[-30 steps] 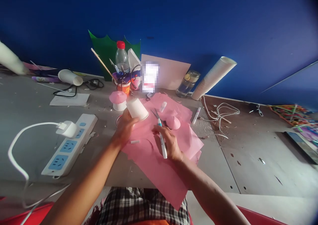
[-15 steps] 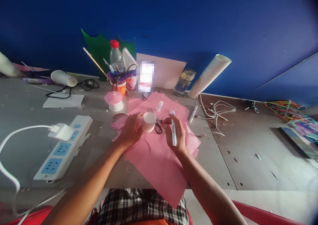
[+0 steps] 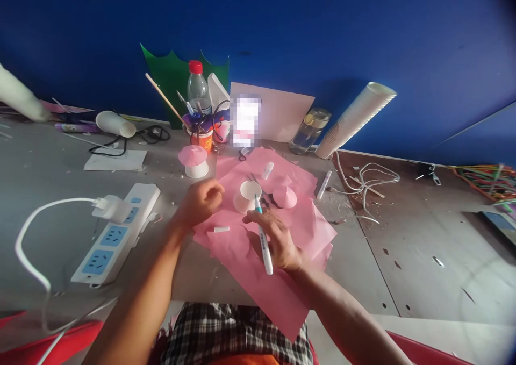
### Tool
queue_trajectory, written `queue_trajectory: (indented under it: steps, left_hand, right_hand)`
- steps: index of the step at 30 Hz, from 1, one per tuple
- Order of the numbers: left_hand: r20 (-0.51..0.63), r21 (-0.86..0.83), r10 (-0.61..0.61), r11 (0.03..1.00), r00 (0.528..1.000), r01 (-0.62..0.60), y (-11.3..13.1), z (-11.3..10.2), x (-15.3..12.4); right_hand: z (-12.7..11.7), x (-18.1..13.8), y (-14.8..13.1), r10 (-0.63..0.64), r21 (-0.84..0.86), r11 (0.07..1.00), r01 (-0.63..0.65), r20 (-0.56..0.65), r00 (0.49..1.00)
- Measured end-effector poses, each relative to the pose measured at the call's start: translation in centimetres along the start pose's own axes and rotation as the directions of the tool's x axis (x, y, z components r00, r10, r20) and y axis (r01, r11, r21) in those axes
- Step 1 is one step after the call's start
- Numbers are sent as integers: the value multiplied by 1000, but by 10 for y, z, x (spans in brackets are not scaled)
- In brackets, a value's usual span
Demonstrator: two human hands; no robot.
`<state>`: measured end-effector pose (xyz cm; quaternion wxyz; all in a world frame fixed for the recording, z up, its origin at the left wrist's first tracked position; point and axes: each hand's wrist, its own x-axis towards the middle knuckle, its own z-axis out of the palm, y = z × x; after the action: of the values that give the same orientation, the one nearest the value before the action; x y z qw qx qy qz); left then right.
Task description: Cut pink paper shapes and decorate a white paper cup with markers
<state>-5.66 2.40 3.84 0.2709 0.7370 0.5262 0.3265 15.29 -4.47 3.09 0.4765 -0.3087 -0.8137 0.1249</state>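
Slanting in from the near side of the desk [image 3: 363, 284], the two forearms [image 3: 141, 295] angle toward each other in the head view. The right hand [image 3: 278, 241] has its thumb and fingers clamped on a white marker [image 3: 264, 249], teal tip aimed up and away, right in front of the white paper cup [image 3: 242, 201]; I can't tell if it touches. That cup stands on the pink paper [image 3: 237, 252]. Beside it, the left hand [image 3: 201, 201] curls loosely; whether its fingertips meet, I can't tell.
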Motion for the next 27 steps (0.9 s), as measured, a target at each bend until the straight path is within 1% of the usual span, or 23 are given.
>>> queue_trajectory:
  steps: [1,2,3,6,7,10,11,12,13,15,16,17,18,19,20,21,22,23,24,25,27]
  left_hand:
    - [220,86,-15,996,975,-4,2,-5,-2]
    - [379,164,-42,986,924,-22,4,-9,-4]
    - [446,255,-79,966,892,-42,7,-12,-7]
    - [477,482,-161,870,864,-104,20,-16,-17]
    - [503,514,-169,847,848,-136,24,-14,-21]
    - [563,539,-143,810,814,-230,31,-6,-26]
    - [577,531,-136,812,805,-243,32,-3,-26]
    - [578,509,-116,825,808,-246,31,-1,-26]
    - [565,472,-92,851,820,-229,29,-1,-24]
    - [468,326,-42,937,883,-128,25,-1,-19]
    - [362,185,-10,981,932,-61,23,-2,-16]
    - [212,-13,-3,1000,977,6,21,-2,-13]
    - [75,-259,-43,964,996,61,21,-2,-10]
    - [25,-502,-102,859,994,101,20,-1,-7]
    - [47,-689,-147,711,988,139,20,2,-5]
    - [67,-814,-177,560,982,157,21,4,-3]
    - [86,-880,-201,444,976,169,21,8,-2]
    - [105,-910,-200,375,974,176,20,11,-1]
    - [90,-932,-193,330,977,151,20,15,-1]
    - [76,-945,-180,300,981,128,20,18,-1]
    - [59,-948,-170,300,984,109,19,21,-1]
  right_hand:
    - [0,0,1,26,-3,1000,-26,-18,1000]
    - [-2,-1,3,58,-13,998,-58,-51,997]
    - [-4,-2,5,90,-30,995,-93,-93,992]
    - [-11,-3,12,154,-89,981,-174,-200,968]
    - [-13,-3,14,165,-104,976,-191,-217,962]
    - [-14,-4,16,203,-117,965,-233,-222,954]
    - [-13,-4,16,212,-110,965,-240,-222,952]
    - [-13,-4,16,217,-96,965,-242,-218,952]
    - [-12,-5,16,221,-81,967,-243,-211,952]
    - [-12,-5,14,220,-57,970,-234,-191,957]
    - [-12,-5,12,217,-47,972,-229,-178,960]
    - [-11,-5,11,214,-35,974,-223,-164,963]
    - [-11,-5,9,207,-23,977,-212,-149,967]
    - [-11,-4,8,191,-6,981,-194,-131,973]
    - [-10,-3,6,167,15,986,-167,-111,980]
    - [-9,-2,4,132,37,991,-129,-92,987]
    - [-8,-1,3,87,57,995,-83,-78,993]
    - [-6,0,1,40,71,997,-35,-72,997]
    - [-5,0,0,-1,74,997,6,-73,997]
    - [-4,0,-1,-33,66,997,38,-75,997]
    - [-2,0,-3,-64,27,997,66,-76,995]
